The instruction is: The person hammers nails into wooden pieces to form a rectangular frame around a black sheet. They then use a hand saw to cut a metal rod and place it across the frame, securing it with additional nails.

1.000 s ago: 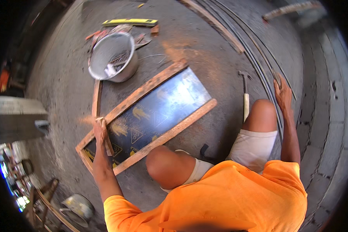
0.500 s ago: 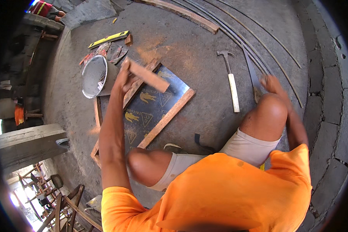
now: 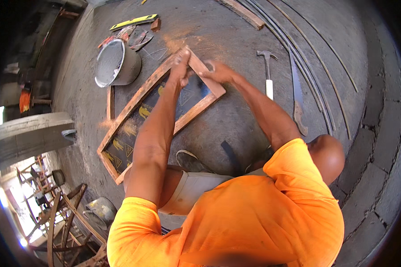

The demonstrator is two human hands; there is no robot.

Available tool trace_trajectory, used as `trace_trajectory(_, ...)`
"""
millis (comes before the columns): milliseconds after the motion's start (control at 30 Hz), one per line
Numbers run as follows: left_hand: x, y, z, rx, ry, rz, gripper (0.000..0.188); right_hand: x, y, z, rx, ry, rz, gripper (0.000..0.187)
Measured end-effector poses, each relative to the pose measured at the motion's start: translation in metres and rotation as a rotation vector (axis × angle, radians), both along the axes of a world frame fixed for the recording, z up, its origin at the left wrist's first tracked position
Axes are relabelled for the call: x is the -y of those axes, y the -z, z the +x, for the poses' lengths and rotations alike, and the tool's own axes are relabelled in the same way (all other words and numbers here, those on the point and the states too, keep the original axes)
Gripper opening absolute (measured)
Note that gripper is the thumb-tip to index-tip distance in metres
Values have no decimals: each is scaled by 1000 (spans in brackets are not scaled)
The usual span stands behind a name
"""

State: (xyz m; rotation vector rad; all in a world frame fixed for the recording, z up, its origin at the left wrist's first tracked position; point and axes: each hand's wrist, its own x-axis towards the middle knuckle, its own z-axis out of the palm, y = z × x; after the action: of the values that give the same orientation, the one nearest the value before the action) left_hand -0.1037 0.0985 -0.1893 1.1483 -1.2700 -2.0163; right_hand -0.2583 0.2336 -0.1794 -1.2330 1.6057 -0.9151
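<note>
A short strip of wood lies across the far end of a wooden frame, spanning its two long sides. My left hand grips the strip's far end at the frame's corner. Partway along the same strip, my right hand holds it with curled fingers, slightly blurred. Inside the frame is a dark panel with yellow printing, partly hidden by my left forearm. Right of my right forearm, a claw hammer with a white handle and a handsaw rest on the floor.
A grey bucket stands left of the frame, beside crumpled wrappers. Beyond them lie a yellow spirit level and a small wood block. Long bars curve along the right; a block wall rises there. Sawdust covers the floor ahead.
The wood strip, held aloft in my left hand, has come down onto the frame's far end. My right hand has left the handsaw and moved left to the strip.
</note>
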Motion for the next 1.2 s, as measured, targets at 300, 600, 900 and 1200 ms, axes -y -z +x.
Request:
trace_trajectory(300, -83, 49, 32, 627, 163, -691, 66, 4, 71, 0, -53, 205, 231, 74)
trace_trajectory(600, -142, 72, 44, 880, 547, -983, 78, 33, 93, -9, -56, 211, 197, 74)
trace_trajectory(900, -150, 76, 40, 823, 279, -994, 71, 48, 107, 18, 100, 295, 140, 63)
trace_trajectory(1200, -153, 79, 44, 810, 318, -998, 57, 42, 109, 30, -127, 275, 60, 61)
